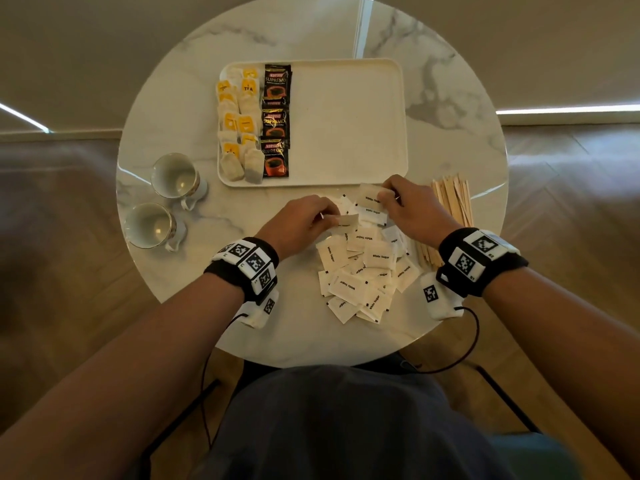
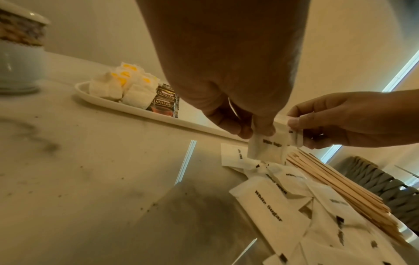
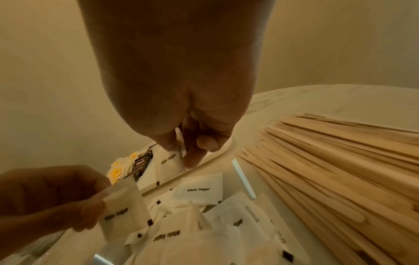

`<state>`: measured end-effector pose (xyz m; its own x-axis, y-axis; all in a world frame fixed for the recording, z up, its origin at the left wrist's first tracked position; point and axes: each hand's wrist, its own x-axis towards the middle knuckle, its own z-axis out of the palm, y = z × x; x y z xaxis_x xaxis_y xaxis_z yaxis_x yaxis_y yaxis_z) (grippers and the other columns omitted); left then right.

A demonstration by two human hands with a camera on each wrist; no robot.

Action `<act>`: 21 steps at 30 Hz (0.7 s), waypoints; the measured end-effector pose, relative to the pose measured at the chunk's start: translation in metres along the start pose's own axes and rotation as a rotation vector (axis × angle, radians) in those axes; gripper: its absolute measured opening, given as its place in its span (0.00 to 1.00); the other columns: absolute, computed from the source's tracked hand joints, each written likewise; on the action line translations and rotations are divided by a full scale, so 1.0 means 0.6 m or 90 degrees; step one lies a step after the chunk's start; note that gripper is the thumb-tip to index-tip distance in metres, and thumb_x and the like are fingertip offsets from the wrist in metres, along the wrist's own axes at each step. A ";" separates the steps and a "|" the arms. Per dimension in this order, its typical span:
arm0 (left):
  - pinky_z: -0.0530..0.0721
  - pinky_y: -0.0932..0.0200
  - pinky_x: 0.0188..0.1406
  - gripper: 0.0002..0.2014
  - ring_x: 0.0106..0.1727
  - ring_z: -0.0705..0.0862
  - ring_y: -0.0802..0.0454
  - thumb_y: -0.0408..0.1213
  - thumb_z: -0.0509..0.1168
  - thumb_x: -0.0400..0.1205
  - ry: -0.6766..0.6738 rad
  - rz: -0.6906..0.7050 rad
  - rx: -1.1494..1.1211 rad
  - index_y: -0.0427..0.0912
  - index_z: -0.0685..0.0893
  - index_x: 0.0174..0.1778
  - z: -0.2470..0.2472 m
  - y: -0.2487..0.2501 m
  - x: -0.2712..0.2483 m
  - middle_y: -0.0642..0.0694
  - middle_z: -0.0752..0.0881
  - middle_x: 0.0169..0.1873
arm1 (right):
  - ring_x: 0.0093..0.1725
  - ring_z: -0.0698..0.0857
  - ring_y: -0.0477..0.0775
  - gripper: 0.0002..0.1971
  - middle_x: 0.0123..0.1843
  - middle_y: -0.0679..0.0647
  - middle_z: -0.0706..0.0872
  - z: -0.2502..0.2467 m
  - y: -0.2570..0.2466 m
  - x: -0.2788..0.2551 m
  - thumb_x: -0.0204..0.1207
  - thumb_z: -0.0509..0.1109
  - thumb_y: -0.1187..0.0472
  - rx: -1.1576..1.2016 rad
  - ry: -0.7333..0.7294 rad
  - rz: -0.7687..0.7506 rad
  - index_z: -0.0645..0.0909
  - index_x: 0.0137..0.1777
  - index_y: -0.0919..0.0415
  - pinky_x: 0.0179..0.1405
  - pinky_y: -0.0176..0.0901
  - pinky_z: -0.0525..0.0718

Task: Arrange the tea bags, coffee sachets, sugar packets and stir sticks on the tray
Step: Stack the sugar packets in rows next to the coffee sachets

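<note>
A cream tray (image 1: 346, 119) at the table's far middle carries tea bags (image 1: 239, 123) in its left column and black coffee sachets (image 1: 276, 121) beside them. A heap of white sugar packets (image 1: 363, 271) lies on the table in front of the tray. My left hand (image 1: 304, 220) pinches one sugar packet (image 2: 265, 148) just above the heap. My right hand (image 1: 408, 206) pinches another sugar packet (image 1: 372, 199) near the tray's front edge, also seen in the right wrist view (image 3: 169, 161). Wooden stir sticks (image 1: 450, 209) lie in a bundle right of the heap.
Two empty cups (image 1: 175, 174) (image 1: 150, 225) stand left of the tray. The tray's right two thirds (image 1: 346, 98) hold nothing. The round marble table (image 1: 166, 116) ends close behind the stir sticks on the right.
</note>
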<state>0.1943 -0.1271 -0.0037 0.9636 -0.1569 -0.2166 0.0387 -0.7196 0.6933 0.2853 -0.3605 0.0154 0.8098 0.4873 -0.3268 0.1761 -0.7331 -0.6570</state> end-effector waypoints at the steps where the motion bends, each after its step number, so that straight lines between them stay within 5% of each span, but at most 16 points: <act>1: 0.75 0.73 0.43 0.09 0.44 0.80 0.61 0.44 0.67 0.85 0.012 0.017 -0.005 0.45 0.86 0.57 -0.003 0.001 -0.001 0.53 0.86 0.48 | 0.37 0.83 0.45 0.10 0.42 0.51 0.86 0.003 -0.003 0.001 0.88 0.59 0.53 -0.007 -0.012 -0.011 0.79 0.54 0.57 0.34 0.32 0.77; 7: 0.80 0.74 0.48 0.06 0.44 0.83 0.60 0.39 0.70 0.83 0.051 0.079 -0.027 0.43 0.89 0.53 -0.011 0.009 0.002 0.49 0.82 0.58 | 0.43 0.84 0.42 0.10 0.44 0.45 0.88 0.019 -0.031 0.001 0.85 0.66 0.52 -0.013 -0.077 -0.110 0.87 0.53 0.55 0.45 0.35 0.78; 16: 0.83 0.61 0.45 0.06 0.43 0.84 0.59 0.41 0.68 0.84 0.081 0.033 -0.046 0.45 0.88 0.54 -0.011 0.011 -0.004 0.52 0.89 0.44 | 0.44 0.85 0.51 0.12 0.45 0.50 0.89 0.015 -0.044 -0.002 0.83 0.65 0.60 -0.054 -0.125 -0.103 0.87 0.61 0.54 0.47 0.44 0.83; 21: 0.84 0.59 0.45 0.05 0.42 0.85 0.58 0.39 0.69 0.84 0.089 0.022 -0.084 0.46 0.87 0.54 -0.006 0.016 -0.004 0.52 0.89 0.41 | 0.44 0.86 0.46 0.11 0.46 0.45 0.89 0.021 -0.044 -0.006 0.79 0.71 0.49 -0.023 -0.129 -0.103 0.86 0.58 0.52 0.47 0.42 0.85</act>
<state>0.1934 -0.1312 0.0056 0.9919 -0.0774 -0.1003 0.0310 -0.6195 0.7844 0.2710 -0.3370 0.0251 0.6414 0.6824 -0.3505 0.3170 -0.6519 -0.6889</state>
